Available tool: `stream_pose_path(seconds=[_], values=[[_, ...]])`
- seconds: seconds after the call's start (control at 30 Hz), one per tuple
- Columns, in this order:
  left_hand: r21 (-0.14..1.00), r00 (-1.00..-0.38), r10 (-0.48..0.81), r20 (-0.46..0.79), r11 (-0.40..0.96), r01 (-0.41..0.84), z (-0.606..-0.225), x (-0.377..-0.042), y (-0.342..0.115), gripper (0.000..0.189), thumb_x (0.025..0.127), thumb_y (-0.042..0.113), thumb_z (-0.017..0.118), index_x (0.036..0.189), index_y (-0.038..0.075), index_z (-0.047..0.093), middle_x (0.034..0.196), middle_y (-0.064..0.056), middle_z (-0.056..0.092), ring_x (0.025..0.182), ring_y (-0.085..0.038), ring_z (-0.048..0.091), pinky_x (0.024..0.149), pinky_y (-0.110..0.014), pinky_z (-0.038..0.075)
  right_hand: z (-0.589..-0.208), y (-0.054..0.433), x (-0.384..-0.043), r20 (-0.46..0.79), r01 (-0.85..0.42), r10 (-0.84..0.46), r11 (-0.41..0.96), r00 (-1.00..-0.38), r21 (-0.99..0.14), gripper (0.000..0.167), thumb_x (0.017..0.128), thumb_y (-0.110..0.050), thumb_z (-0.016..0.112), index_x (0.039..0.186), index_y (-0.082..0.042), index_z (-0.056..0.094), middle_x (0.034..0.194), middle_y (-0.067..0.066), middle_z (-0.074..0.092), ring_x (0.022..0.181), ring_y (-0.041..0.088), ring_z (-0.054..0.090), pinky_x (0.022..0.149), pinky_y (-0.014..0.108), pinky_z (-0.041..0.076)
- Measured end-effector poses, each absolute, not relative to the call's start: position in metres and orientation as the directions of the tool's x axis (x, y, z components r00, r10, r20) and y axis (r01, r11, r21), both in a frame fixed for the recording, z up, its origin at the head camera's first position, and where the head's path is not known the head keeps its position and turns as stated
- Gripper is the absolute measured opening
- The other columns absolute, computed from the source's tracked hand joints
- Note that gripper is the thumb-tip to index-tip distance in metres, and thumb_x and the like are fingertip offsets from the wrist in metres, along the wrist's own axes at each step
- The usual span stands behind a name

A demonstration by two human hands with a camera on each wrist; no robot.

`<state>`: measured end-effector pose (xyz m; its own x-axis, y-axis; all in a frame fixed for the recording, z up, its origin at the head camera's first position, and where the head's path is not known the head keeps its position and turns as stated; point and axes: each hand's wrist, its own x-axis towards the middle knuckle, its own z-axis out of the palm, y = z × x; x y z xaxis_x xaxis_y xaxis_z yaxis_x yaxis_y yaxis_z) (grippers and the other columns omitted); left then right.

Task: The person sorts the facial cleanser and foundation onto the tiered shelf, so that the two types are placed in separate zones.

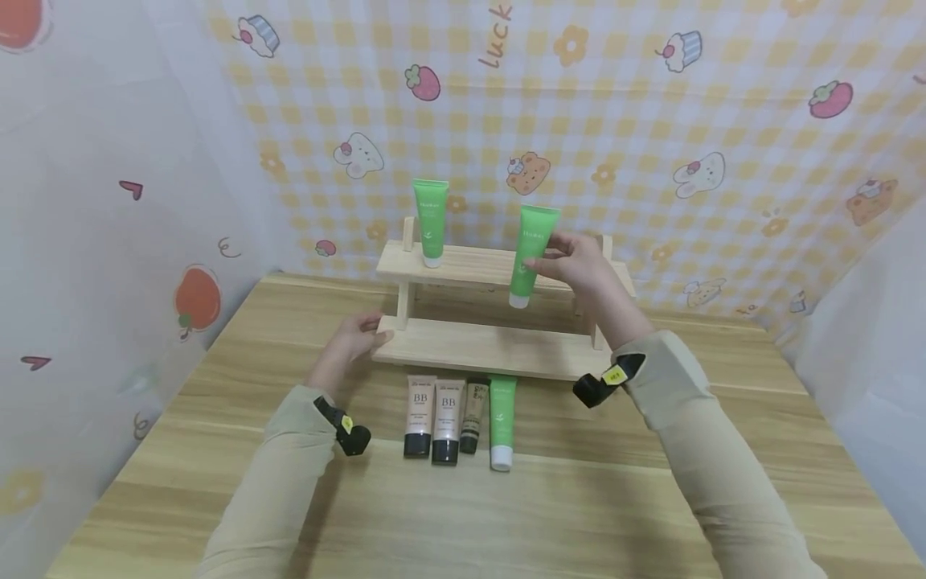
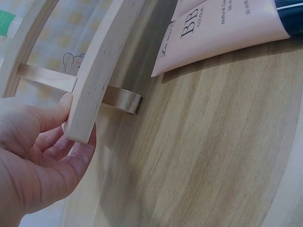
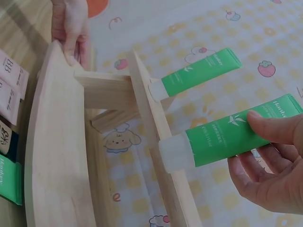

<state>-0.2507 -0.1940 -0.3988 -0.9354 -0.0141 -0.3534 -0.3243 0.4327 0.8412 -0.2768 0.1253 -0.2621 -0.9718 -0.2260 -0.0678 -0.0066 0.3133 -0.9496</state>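
My right hand (image 1: 579, 261) pinches a green tube (image 3: 222, 135) with a white cap, cap downward, in front of the upper shelf (image 1: 477, 261) of a two-tier wooden rack. In the right wrist view the cap overlaps that shelf's edge. My left hand (image 2: 42, 156) grips the left end of the lower shelf (image 2: 97, 75), thumb on top and fingers beneath. Another green tube (image 1: 432, 221) stands on its cap at the upper shelf's left end. On the table before the rack lie two pinkish BB tubes (image 1: 419, 414) with black caps, a small dark-capped tube (image 1: 473, 414) and a third green tube (image 1: 502, 422).
The rack stands on a wood-grain table (image 1: 579, 515) close to a yellow checked backdrop (image 1: 477, 121) with cartoon prints. A white printed sheet (image 1: 108, 201) hangs along the left side, and another pale sheet (image 1: 875, 305) borders the right.
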Motion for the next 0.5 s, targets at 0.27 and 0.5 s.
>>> stream_pose_path(seconds=[0.27,0.5], values=[[0.847,-0.937,-0.01,-0.349,0.425,-0.32,-0.403,-0.252,-0.197,0.057,0.091,0.016,0.054,0.142,0.003,0.029,0.144,-0.02,0.034,0.132,-0.034,0.034,0.11,-0.042,0.032,-0.253,0.115,-0.292,-0.059,0.014,-0.157,0.272,-0.986,-0.962,0.054,0.081,-0.007,0.066,0.131,-0.01,0.047,0.133,0.01,0.05,0.121,0.025,0.05,0.108,0.04,0.035],[0.843,-0.934,-0.02,-0.358,0.424,-0.332,-0.402,-0.251,-0.195,0.057,0.091,0.017,0.054,0.141,0.005,0.03,0.145,-0.019,0.035,0.132,-0.034,0.035,0.108,-0.042,0.034,-0.252,0.112,-0.306,-0.045,0.0,-0.168,0.258,-0.985,-0.966,0.054,0.081,-0.005,0.067,0.131,-0.009,0.047,0.135,0.011,0.049,0.123,0.025,0.048,0.105,0.038,0.039]])
